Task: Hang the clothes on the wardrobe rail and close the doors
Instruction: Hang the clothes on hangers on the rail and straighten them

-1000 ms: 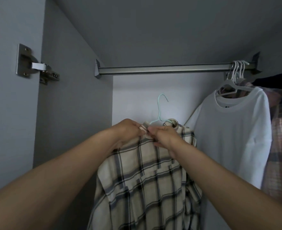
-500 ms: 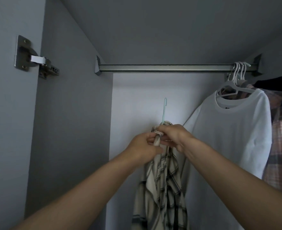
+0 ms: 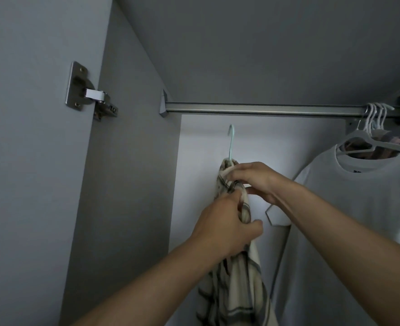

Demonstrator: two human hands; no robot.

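Left hand (image 3: 225,225): fingers curled round the bunched front of the plaid shirt (image 3: 237,285), gathering the cloth so it hangs narrow and edge-on
Right hand (image 3: 256,181): grips the shirt's collar at the neck of the hanger, apparently keeping the garment seated on it
Mint hanger hook (image 3: 231,142): stands upright above both hands, just below the rail, not yet over it
Wardrobe rail (image 3: 260,108): bare along its left and middle stretch, which leaves room for the shirt
White T-shirt (image 3: 356,208): already hung at the right end on white hangers (image 3: 374,118)
Door hinge (image 3: 88,92): shows at left, so that door stands open
Step, judged: lifting the hook onto the rail
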